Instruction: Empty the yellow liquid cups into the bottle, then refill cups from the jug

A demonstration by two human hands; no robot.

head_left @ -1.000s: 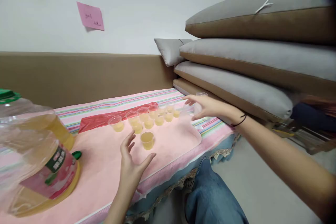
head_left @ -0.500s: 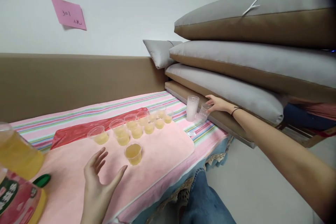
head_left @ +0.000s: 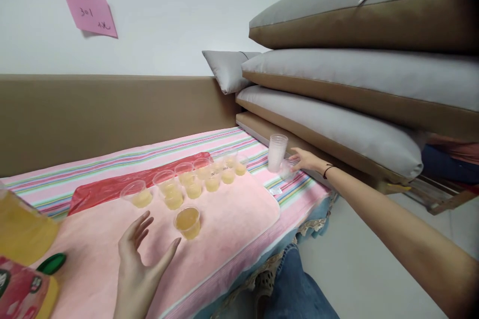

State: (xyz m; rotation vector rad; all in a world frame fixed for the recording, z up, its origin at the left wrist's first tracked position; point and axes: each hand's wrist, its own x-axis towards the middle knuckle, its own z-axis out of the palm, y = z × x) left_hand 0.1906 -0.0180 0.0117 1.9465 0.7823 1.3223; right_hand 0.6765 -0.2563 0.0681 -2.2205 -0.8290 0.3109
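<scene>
Presently, a loose clear-plastic cup [head_left: 287, 172] sits between the upright translucent cup stack [head_left: 277, 154] and the nearer right hand [head_left: 309, 160]; cannot tell whether pinched (left hand [head_left: 139, 264] spread, empty).

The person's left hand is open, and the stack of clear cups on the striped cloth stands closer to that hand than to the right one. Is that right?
Not quite: the head view shows the stack of clear cups on the striped cloth standing closer to the right hand. The left hand is indeed open.
</scene>
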